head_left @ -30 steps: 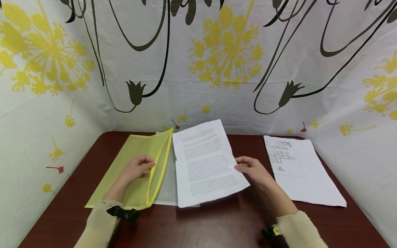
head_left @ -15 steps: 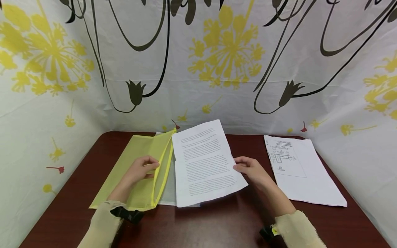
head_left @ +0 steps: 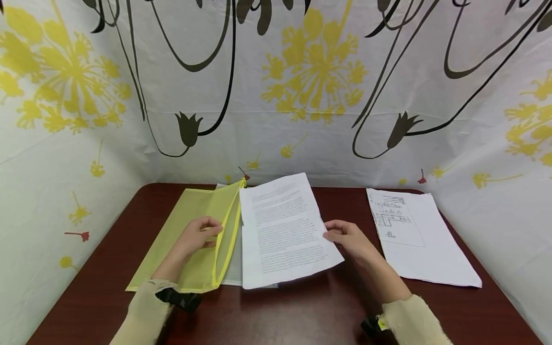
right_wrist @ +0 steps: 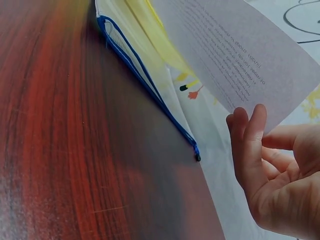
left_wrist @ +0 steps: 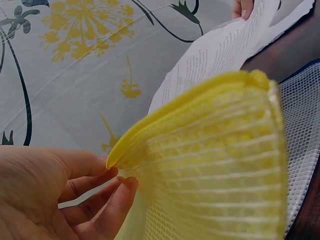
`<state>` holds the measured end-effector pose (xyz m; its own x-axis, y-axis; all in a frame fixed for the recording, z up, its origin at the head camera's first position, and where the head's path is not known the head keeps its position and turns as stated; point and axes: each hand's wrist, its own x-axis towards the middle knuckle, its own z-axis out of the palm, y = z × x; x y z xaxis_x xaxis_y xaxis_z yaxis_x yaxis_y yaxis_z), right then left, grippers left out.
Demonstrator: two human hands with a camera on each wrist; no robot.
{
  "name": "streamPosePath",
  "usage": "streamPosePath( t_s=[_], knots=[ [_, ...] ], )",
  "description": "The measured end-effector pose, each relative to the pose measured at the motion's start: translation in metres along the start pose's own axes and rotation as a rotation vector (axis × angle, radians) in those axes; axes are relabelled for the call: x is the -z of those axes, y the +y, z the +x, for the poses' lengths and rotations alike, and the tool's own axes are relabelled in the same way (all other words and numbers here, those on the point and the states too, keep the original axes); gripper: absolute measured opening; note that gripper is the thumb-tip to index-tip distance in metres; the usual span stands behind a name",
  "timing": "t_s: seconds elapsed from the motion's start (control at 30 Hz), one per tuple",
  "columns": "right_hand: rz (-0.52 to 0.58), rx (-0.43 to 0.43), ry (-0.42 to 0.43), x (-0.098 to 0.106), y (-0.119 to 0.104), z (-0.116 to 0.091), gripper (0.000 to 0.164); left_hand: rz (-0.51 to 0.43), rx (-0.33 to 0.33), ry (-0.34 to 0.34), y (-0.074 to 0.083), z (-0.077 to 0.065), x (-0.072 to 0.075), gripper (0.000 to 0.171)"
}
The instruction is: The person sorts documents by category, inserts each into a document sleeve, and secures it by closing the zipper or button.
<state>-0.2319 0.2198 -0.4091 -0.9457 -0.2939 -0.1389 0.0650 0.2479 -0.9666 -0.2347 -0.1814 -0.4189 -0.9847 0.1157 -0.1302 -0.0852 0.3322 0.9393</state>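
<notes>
My left hand [head_left: 191, 238] pinches the near upper edge of a yellow mesh zipper pouch [head_left: 200, 203] between thumb and fingers. The pouch's mouth gapes toward the right, as its bowed yellow zipper edge [left_wrist: 185, 102] shows in the left wrist view. With thumb and fingertips, my right hand [head_left: 351, 239] holds printed sheets of paper [head_left: 284, 230] by their right edge. They are tilted up, and their left edge reaches the pouch's mouth. Beneath both lies a whitish mesh pouch [head_left: 235, 268], mostly covered; its blue zipper [right_wrist: 150, 87] shows in the right wrist view.
A stack of paper [head_left: 424, 244] with a line drawing on top lies at the right of the dark reddish-brown table [head_left: 302, 316]. Behind the table and at both sides hangs a white cloth [head_left: 267, 86] with yellow and dark flower prints.
My left hand and the yellow pouch have shifted slightly right, toward the papers. The papers have moved a little left with my right hand, and their top edge has dipped.
</notes>
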Motion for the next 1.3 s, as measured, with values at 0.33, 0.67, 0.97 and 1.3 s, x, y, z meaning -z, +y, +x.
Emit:
streamPosePath(
  t_s=[0.33, 0.67, 0.97, 1.3],
  knots=[
    [-0.007, -0.004, -0.009, 0.003, 0.000, -0.003, 0.038, -0.003, -0.010, 0.029, 0.001, 0.000, -0.001, 0.027],
    [0.015, -0.004, -0.013, -0.004, -0.003, -0.001, 0.038, 0.016, -0.018, 0.025, 0.001, -0.001, -0.002, 0.023],
    [-0.016, 0.002, -0.034, 0.002, -0.009, -0.006, 0.037, 0.042, -0.008, 0.066, 0.001, 0.000, -0.003, 0.024],
    [-0.049, 0.026, -0.045, 0.006, -0.026, -0.007, 0.039, 0.103, -0.022, 0.082, 0.001, 0.003, -0.008, 0.021]
  ],
)
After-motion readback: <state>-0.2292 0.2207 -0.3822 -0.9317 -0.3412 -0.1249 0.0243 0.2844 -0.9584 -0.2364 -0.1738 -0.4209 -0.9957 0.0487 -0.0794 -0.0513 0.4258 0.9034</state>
